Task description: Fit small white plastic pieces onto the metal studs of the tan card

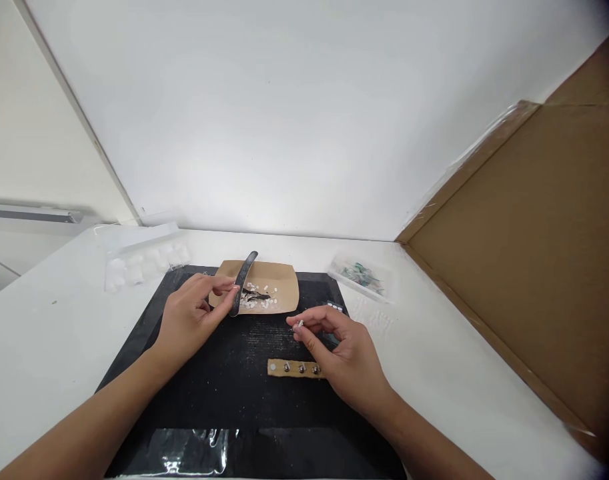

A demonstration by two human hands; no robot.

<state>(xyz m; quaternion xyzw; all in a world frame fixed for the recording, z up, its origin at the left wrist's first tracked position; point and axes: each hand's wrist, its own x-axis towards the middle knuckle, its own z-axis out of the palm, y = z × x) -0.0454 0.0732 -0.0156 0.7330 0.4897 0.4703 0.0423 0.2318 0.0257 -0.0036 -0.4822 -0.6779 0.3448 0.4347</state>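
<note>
Well inside mat [224, 393] edges: file [245, 275] in left hand [189, 323], bit [300, 324] in right hand [347, 360]

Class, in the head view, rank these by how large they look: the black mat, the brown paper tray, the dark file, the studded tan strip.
1. black mat
2. brown paper tray
3. dark file and studded tan strip: much alike, and the right hand covers the strip's end, so unranked.

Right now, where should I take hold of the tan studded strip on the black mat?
Pinch the tan strip by its bare left end, coming from the left: it lies flat, studs run along it, and the right hand covers its right end.
</note>
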